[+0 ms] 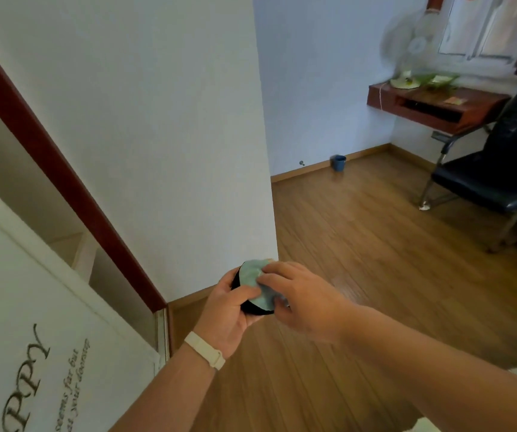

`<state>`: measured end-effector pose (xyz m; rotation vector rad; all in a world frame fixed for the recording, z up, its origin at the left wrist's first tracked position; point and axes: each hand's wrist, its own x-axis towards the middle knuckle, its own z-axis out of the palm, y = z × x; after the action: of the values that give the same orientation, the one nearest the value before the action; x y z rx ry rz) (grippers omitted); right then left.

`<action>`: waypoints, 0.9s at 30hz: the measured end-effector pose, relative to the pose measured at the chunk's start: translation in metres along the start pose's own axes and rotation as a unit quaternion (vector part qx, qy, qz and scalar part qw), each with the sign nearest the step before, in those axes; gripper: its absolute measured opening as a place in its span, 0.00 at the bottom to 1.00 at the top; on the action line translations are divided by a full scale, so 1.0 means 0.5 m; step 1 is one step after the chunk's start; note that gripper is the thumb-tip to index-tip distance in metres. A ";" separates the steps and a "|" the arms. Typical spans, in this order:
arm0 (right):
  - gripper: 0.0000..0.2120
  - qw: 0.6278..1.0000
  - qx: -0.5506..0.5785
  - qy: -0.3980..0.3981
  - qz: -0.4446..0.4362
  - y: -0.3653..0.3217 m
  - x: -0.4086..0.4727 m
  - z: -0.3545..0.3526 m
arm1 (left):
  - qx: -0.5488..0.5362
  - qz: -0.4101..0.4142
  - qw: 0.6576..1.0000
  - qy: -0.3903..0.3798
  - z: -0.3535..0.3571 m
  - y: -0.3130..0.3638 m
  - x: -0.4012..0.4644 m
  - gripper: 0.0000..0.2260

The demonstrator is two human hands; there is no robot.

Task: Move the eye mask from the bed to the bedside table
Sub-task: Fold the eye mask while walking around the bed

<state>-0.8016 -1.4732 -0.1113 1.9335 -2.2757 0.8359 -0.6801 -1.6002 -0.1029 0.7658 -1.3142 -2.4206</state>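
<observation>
The eye mask [252, 277] is pale green on one face with a black edge, folded into a small bundle. My left hand [230, 316], with a cream wristband, cups it from below and the left. My right hand [297, 299] lies over its right side, fingers pinching the pale fabric. Both hands hold it in the air above the wooden floor, near the corner of a white wall. Neither the bed nor a bedside table is clearly in view.
A white panel with dark script lettering [32, 369] fills the lower left beside a dark red frame [64, 182]. A wall-mounted wooden shelf [438, 104] carries a fan [413, 48]. A black chair [494, 179] stands at right. A blue cup [339, 163] sits on the floor.
</observation>
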 end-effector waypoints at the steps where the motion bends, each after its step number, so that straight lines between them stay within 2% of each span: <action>1: 0.21 1.000 -0.001 0.006 0.003 0.026 0.015 -0.010 | 0.003 0.001 1.000 -0.005 0.013 0.010 0.033 0.22; 6: 0.20 0.999 -0.017 0.036 0.006 0.132 0.073 -0.064 | -0.006 0.004 0.999 -0.043 0.076 0.042 0.167 0.18; 11: 0.22 0.998 -0.034 0.027 0.046 0.200 0.098 -0.089 | -0.007 -0.024 0.995 -0.095 0.114 0.058 0.273 0.17; 19: 0.22 0.983 -0.085 0.020 0.164 0.320 0.153 -0.085 | 0.006 -0.112 0.977 -0.181 0.151 0.053 0.482 0.18; 22: 0.22 0.970 -0.109 0.040 0.214 0.367 0.214 -0.076 | 0.034 -0.142 0.962 -0.230 0.154 0.087 0.585 0.17; 27: 0.22 0.950 -0.127 0.056 0.280 0.425 0.323 -0.064 | 0.076 -0.147 0.940 -0.297 0.164 0.165 0.745 0.15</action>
<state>-1.0437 -1.5892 -0.1038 1.1155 -2.7309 0.6142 -1.0330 -1.7666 -0.1154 0.2720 -1.7169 -2.9626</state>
